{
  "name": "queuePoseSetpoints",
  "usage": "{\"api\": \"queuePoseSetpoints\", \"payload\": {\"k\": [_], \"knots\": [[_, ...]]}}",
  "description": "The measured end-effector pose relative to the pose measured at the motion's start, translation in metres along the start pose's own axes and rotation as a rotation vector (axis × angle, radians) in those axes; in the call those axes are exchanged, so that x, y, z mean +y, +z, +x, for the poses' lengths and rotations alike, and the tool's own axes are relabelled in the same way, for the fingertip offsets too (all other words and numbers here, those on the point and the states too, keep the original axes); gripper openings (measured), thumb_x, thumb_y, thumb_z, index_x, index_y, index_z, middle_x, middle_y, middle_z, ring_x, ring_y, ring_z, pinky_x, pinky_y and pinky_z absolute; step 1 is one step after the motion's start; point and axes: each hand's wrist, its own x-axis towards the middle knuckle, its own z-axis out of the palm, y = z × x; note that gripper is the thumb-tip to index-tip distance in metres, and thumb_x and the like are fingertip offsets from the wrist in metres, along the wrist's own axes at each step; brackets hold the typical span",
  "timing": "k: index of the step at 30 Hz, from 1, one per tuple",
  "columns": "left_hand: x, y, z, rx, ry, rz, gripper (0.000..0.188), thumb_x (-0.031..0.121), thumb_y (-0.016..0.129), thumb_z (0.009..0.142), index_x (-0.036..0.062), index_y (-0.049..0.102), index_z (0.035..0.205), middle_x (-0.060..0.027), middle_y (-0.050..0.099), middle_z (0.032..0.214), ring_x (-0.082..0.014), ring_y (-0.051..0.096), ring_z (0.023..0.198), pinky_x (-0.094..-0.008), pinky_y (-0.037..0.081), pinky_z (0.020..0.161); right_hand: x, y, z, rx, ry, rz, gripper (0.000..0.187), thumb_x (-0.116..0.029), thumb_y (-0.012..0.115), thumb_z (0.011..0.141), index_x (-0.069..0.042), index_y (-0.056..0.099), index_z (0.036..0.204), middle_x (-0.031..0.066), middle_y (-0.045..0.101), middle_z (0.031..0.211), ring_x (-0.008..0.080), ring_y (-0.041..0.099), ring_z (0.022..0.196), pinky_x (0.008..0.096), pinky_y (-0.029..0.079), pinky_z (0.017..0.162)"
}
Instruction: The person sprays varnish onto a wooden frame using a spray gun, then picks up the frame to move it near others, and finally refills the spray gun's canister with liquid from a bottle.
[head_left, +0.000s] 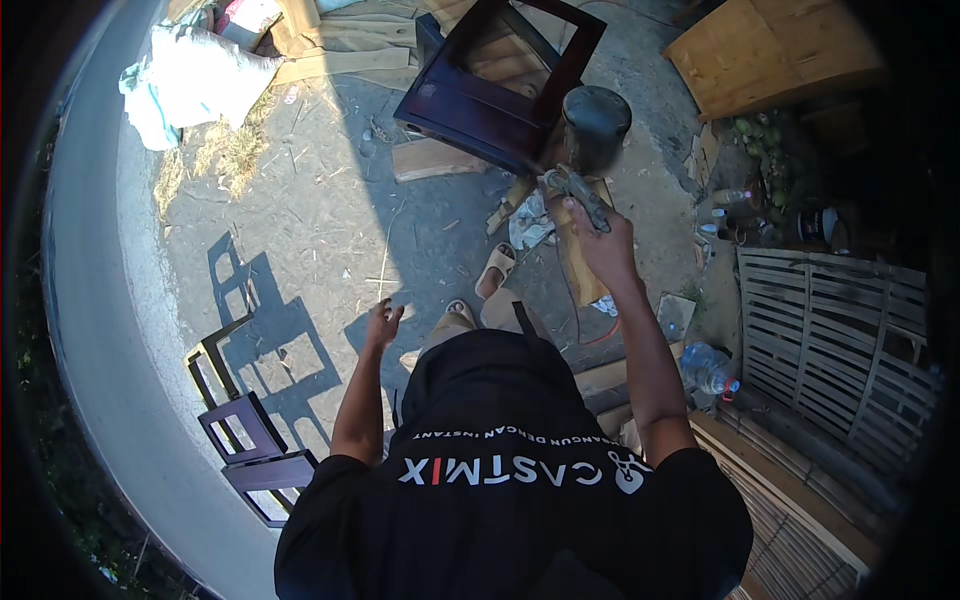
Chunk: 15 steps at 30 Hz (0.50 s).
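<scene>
My right hand (606, 240) is wrapped round the handle of a spray gun (577, 193), with a dark round cup (597, 125) on top. The gun's front is close to the lower right corner of a dark purple-brown wooden frame (480, 115), which is tilted and has a large opening. A faint blur, perhaps mist, hangs between them. My left hand (384, 323) hangs low on the other side, holding nothing, its fingers loosely bent and apart. A wooden board (436, 160) lies on the ground beside the frame.
More dark frames (243, 428) stand at the road's edge on the left. White sacks (195, 80) lie at the far left. A wooden cabinet (770, 50) stands far right, with a slatted bamboo panel (830, 340) and a plastic bottle (706, 369) nearer. A thin red hose (603, 338) runs near my feet.
</scene>
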Motion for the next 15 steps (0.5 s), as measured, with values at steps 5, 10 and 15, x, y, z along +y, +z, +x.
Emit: {"api": "queuePoseSetpoints", "payload": {"k": [5, 10, 15], "knots": [[-0.088, 0.021, -0.056, 0.07, -0.072, -0.114, 0.069, 0.048, 0.069, 0.096, 0.0054, 0.05, 0.147, -0.0294, 0.065, 0.13, -0.0411, 0.066, 0.118, -0.0457, 0.053, 0.098, -0.054, 0.055, 0.013, -0.042, -0.044, 0.047, 0.045, -0.045, 0.069, 0.097, -0.002, 0.075, 0.109, 0.0139, 0.071, 0.076, 0.0198, 0.065, 0.067, 0.0363, 0.051, 0.065], [-0.178, 0.043, -0.137, 0.006, -0.296, -0.165, 0.074, 0.053, 0.07, 0.093, 0.0052, 0.051, 0.146, -0.0265, 0.066, 0.129, -0.0384, 0.066, 0.119, -0.0437, 0.051, 0.102, -0.086, 0.096, 0.022, -0.047, -0.151, 0.14, 0.047, -0.049, 0.071, 0.095, -0.003, 0.078, 0.103, 0.0062, 0.067, 0.068, 0.0147, 0.063, 0.066, 0.0345, 0.051, 0.067], [-0.242, 0.059, -0.192, -0.095, -0.487, -0.01, 0.072, 0.051, 0.07, 0.093, 0.0068, 0.052, 0.147, -0.0234, 0.066, 0.132, -0.0392, 0.066, 0.119, -0.0452, 0.049, 0.104, -0.07, 0.12, 0.007, 0.087, -0.235, -0.024, 0.042, -0.045, 0.069, 0.097, -0.004, 0.078, 0.105, 0.0226, 0.076, 0.089, 0.0296, 0.077, 0.089, 0.0418, 0.056, 0.077]]}}
